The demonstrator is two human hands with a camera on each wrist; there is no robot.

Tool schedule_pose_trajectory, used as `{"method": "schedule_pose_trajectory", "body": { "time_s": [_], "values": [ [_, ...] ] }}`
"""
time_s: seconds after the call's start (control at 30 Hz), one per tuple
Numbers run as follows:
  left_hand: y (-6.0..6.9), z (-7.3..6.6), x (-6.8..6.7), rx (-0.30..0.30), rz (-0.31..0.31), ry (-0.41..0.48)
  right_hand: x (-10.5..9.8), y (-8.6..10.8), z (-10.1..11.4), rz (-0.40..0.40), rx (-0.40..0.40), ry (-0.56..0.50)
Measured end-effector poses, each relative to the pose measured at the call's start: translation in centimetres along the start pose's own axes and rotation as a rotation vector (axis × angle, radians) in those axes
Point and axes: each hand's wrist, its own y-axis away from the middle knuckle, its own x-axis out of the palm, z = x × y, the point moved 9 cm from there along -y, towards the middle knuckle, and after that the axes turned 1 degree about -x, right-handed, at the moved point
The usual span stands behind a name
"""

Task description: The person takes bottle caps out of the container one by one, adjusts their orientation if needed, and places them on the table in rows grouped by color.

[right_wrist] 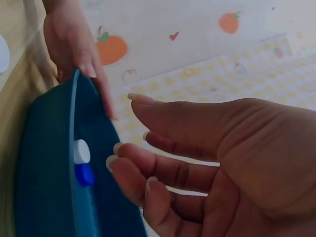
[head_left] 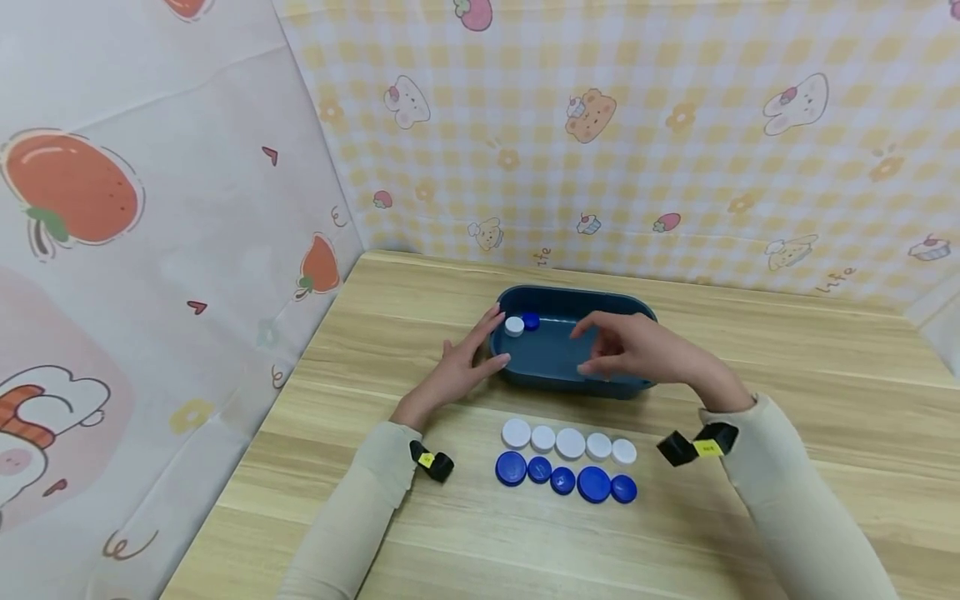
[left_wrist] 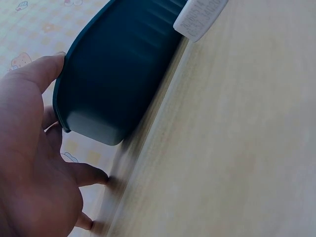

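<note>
A dark teal tray point(head_left: 547, 357) stands on the wooden table, with one white cap point(head_left: 514, 326) and one blue cap point(head_left: 531, 321) side by side at its left end. My left hand point(head_left: 459, 367) rests at that end, its thumb and a finger touching the rim and the fingers spread. Over the tray's right half hovers my right hand point(head_left: 637, 346), fingers loosely bent, thumb apart from the index finger, holding nothing. In front of the tray lie a row of several white caps point(head_left: 570, 443) and, nearer, a row of several blue caps point(head_left: 594, 484) in mixed sizes.
Behind the table hangs a checked cloth point(head_left: 525, 167), and a white printed cloth point(head_left: 172, 250) covers the left side. Part of a white thing with faint lettering point(left_wrist: 200, 20) shows by the tray in the left wrist view; its kind is unclear.
</note>
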Motion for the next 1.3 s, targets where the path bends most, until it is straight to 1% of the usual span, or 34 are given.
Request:
{"method": "schedule_pose_trajectory", "body": {
  "time_s": [0.13,0.27,0.4,0.57,0.67,0.83,0.97,1.1,1.3],
  "values": [
    [0.0,0.0,-0.1,-0.007,0.002,-0.003,0.3,-2.1,-0.3,0.035,0.025,-0.025],
    [0.0,-0.1,-0.1,-0.011,0.006,0.001,0.8,-4.2,-1.0,0.065,0.079,-0.055],
    [0.0,0.0,0.0,-0.015,0.009,0.005,1.7,-6.2,-2.1,0.080,0.136,-0.109],
    [0.0,0.1,0.1,-0.014,0.010,0.006,3.1,-8.4,-4.0,0.070,0.180,-0.159],
    [0.0,0.1,0.0,-0.010,0.009,0.007,3.7,-9.4,-4.9,0.041,0.203,-0.175],
    [0.0,-0.2,-0.1,-0.007,0.012,0.006,4.5,-10.5,-5.8,-0.028,0.229,-0.160],
    [0.1,-0.5,-0.1,-0.004,0.019,0.011,5.0,-11.0,-6.1,-0.052,0.237,-0.138],
    [0.0,-0.6,-0.1,0.007,0.010,0.005,5.6,-11.3,-6.1,-0.034,0.235,-0.124],
    [0.0,-0.3,-0.2,0.008,0.001,-0.001,6.4,-11.8,-6.0,-0.005,0.220,-0.119]
  ]
}}
